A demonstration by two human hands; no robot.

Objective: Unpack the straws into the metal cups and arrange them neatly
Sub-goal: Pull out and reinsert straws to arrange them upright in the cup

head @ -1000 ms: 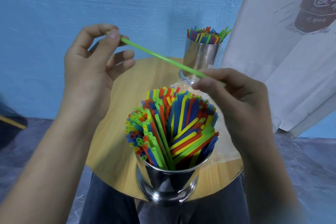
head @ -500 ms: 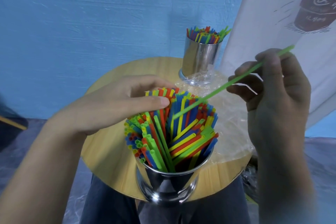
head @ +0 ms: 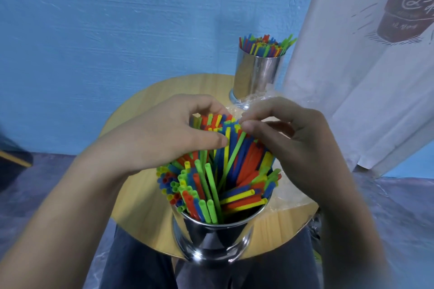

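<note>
Right hand (head: 303, 148) pinches the top end of a single green straw (head: 232, 159) between thumb and forefinger. The straw's lower part slants down among the straws (head: 246, 171) packed into the near cup (head: 211, 239), which stands at the front edge of a round wooden table (head: 145, 213). Left hand (head: 164, 143) grips the far left side of that same bunch, fingers curled over the tips and thumb pressed against the stems, as if to hold a gap open.

We judge the task well advanced. Both metal cups are loaded, and the far cup (head: 256, 77) at the back of the table holds an upright, fairly even bundle. A clear plastic wrapper (head: 288, 197) lies slack on the table, from the far cup's foot round to the right of the near cup, and we can make out no straws inside it.

What is left, by our reading, is to seat this green straw and tidy the near cup, whose contents lean and cross in several directions.

Our count: two cups, two hands, one wrapper, one table. The straws come in four colours, red, yellow, green and blue, and run to many dozens per cup, too dense for us to number. A white printed cloth (head: 364, 77) hangs at right against a blue wall (head: 117, 30).
</note>
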